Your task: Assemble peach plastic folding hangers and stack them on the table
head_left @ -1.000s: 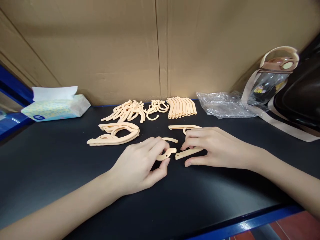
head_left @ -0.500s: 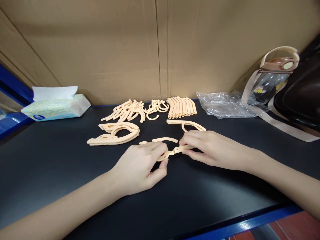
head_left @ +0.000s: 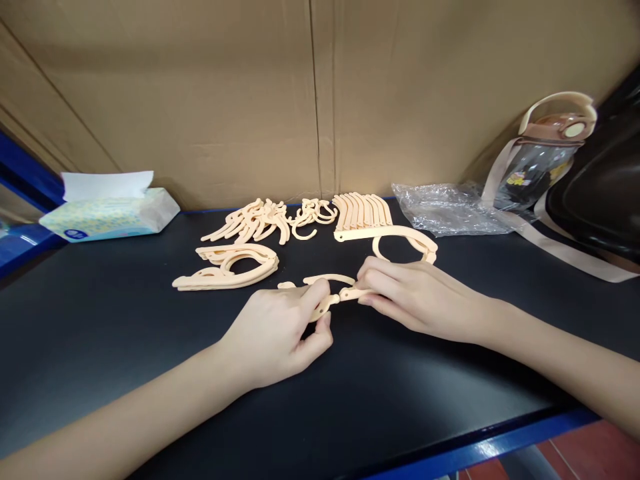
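Observation:
My left hand (head_left: 280,333) is closed, thumb and fingers pinching a beige plastic hanger arm piece (head_left: 323,309) with a hole in it. Most of that piece is hidden by the fingers. Across from it, my right hand (head_left: 410,287) grips a partly joined folding hanger (head_left: 390,232); its long curved arm and round hook stick out above the knuckles. A short end of this hanger (head_left: 349,293), also with a hole, points at the left piece, and the two ends meet or nearly meet. Just behind the fingers lies a loose curved arm piece (head_left: 330,278).
Folded hangers (head_left: 250,275) lie stacked left of centre. Farther back are loose arm pieces (head_left: 255,220), hooks (head_left: 313,212) and a row of arms (head_left: 363,210). A tissue pack (head_left: 110,213) sits left; clear plastic wrap (head_left: 450,210) and a strapped bottle (head_left: 540,160) are right. Cardboard (head_left: 200,100) stands behind.
The hanger in my right hand has turned, its long arm and hook showing more above the hand. Both hands have shifted slightly left, the right one more.

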`<state>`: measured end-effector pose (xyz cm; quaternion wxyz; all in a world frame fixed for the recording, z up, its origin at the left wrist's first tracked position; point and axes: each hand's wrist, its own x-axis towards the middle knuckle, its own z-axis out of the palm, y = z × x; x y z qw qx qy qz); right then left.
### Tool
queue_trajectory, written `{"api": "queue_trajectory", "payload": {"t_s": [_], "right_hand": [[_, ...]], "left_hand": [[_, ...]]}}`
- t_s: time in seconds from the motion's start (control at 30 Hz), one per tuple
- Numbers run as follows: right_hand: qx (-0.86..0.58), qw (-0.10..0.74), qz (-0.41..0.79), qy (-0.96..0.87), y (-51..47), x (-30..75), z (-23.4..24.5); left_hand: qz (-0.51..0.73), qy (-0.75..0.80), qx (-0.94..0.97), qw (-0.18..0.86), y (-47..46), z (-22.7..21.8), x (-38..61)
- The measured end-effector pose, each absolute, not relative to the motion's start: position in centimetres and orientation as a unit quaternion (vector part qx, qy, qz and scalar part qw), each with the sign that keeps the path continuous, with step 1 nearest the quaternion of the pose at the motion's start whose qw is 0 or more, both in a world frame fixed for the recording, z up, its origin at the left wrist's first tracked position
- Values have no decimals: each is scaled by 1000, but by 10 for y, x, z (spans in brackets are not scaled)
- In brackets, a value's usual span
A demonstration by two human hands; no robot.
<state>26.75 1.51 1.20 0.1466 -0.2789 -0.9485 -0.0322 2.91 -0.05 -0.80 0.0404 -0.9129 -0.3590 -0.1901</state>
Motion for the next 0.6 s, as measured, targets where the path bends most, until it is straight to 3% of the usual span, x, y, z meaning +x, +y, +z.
{"api": "queue_trajectory", "payload": {"t_s": [0.3, 0.6], "right_hand": [[-286, 165, 54, -942, 13, 267, 12], [-297, 183, 127, -928, 13, 269, 13]], "left_hand": [[-205, -386, -895, 91, -8, -9, 34], [-225, -343, -911, 48, -7, 2, 31]]}}
